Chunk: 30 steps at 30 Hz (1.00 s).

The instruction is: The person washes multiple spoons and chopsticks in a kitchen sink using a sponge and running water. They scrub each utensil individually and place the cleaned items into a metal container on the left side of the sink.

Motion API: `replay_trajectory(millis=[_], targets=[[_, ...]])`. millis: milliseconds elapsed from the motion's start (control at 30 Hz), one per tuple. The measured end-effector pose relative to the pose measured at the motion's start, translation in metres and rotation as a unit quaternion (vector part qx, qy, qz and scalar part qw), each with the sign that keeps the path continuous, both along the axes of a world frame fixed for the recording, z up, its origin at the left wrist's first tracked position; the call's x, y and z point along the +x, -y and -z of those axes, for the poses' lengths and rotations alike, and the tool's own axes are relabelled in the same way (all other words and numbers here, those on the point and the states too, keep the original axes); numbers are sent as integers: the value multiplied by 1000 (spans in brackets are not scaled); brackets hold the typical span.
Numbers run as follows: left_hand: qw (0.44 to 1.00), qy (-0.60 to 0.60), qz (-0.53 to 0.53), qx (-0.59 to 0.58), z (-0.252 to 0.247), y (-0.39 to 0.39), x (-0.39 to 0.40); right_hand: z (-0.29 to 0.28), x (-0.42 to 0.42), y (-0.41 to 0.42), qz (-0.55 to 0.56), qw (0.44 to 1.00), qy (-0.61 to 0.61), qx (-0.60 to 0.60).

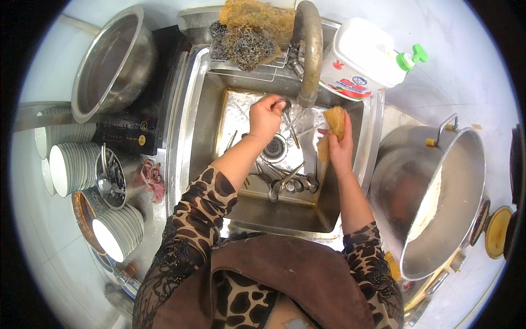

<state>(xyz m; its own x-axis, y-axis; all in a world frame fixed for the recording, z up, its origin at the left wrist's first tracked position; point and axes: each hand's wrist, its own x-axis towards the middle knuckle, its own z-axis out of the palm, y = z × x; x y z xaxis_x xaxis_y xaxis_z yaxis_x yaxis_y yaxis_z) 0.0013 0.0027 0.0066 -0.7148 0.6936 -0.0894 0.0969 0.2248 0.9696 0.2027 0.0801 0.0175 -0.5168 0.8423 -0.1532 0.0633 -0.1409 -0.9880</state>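
Observation:
Above the stainless steel sink basin [267,209], my left hand [266,116] pinches a metal spoon [287,107] by one end. Its bowl is near my fingertips; a thin handle beside it slants down towards the drain [273,147]. Nearer the basin's right wall, my right hand [342,147] grips a yellow scouring pad [335,120], part of which hangs below my fingers. Several metal spoons [283,185] lie heaped on the basin floor on my side of the drain. The curved faucet [311,49] reaches over the far part of the basin.
Scouring pads and steel wool [248,45] rest on a wire rack behind the basin. A white pump jug [357,61] stands at the back right. To the right is a large metal pot [407,177]. Left are a steel bowl [119,70], stacked white bowls [76,168] and a utensil container [111,181].

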Motion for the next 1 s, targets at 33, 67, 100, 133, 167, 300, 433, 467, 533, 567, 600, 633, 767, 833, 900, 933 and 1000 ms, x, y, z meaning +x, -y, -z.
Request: replay_trajectory(millis=[33, 67, 100, 133, 167, 300, 433, 467, 533, 567, 600, 633, 767, 833, 900, 933, 1000], targets=[[1000, -23, 17, 8, -5, 1, 7, 7, -9, -3, -22, 1000, 0, 17], [998, -46, 34, 15, -10, 1, 17, 20, -21, -6, -45, 998, 0, 34], [996, -69, 46, 21, -17, 2, 26, 17, -36, 3, -53, 999, -3, 2], [997, -46, 41, 43, -26, 0, 37, 13, -50, 12, -60, 998, -6, -29], [998, -44, 14, 33, -23, 1, 36, -5, -67, 24, -51, 993, -13, -107], [997, -70, -18, 22, -35, 4, 24, 30, -74, 27, -112, 980, -47, -156], [998, -49, -38, 8, -20, 5, 15, 32, -73, 43, -71, 960, -38, -268], [998, -12, -55, 6, -12, 5, 14, 30, -71, 46, -77, 958, -19, -277], [995, 58, -74, 13, -11, 5, 14, 24, -64, 54, -73, 959, 24, -273], [994, 71, -81, 7, -10, 4, 15, 23, -59, 58, -71, 962, 30, -263], [993, 84, -87, 2, -10, 4, 17, 22, -53, 60, -69, 965, 36, -252], [991, 96, -93, -4, -10, 3, 19, 21, -48, 63, -67, 967, 41, -241], [981, 146, -125, 5, 9, 7, 21, 25, -16, 70, -108, 974, 100, -172], [987, 99, -123, -29, 4, 10, 19, 25, -4, 71, -107, 979, 119, -125], [985, 98, -143, -24, 11, 14, 16, 45, 14, 67, -126, 975, 175, -45], [985, 99, -143, -11, 10, 18, 9, 49, 18, 64, -124, 972, 201, 7], [990, 69, -123, 3, 7, 22, -1, 46, 19, 53, -88, 961, 244, 94]])
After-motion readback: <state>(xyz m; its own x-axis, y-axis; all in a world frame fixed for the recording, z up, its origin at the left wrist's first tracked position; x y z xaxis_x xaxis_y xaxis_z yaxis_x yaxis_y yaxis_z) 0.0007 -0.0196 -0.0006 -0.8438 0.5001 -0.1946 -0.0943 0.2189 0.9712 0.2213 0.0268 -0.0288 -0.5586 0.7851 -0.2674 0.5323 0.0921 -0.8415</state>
